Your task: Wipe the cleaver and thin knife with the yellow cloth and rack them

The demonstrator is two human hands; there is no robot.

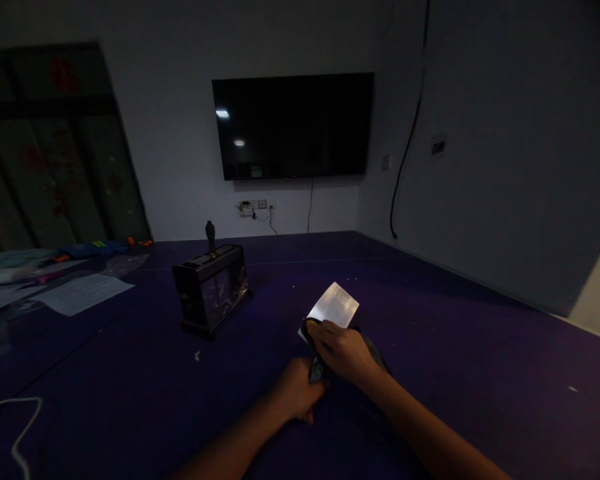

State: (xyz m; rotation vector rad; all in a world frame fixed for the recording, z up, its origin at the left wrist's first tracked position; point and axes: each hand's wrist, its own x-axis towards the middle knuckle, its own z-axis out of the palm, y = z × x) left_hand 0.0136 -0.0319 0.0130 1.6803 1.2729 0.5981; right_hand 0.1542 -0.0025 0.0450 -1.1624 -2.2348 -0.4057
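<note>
Head view: both hands (299,390) (339,347) grip a dark object (317,371) (pale sheet (335,305) just beyond).

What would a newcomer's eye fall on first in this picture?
Probably the bright, pale sheet just beyond the person's hands, shining against the dark purple surface. Next, the large black television on the far wall, with reflections at its left side. Third, the dark box left of the hands, with an upright piece on top.

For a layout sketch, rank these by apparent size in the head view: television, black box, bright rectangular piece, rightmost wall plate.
Largest to smallest:
1. Television
2. Black box
3. Bright rectangular piece
4. Rightmost wall plate
</note>
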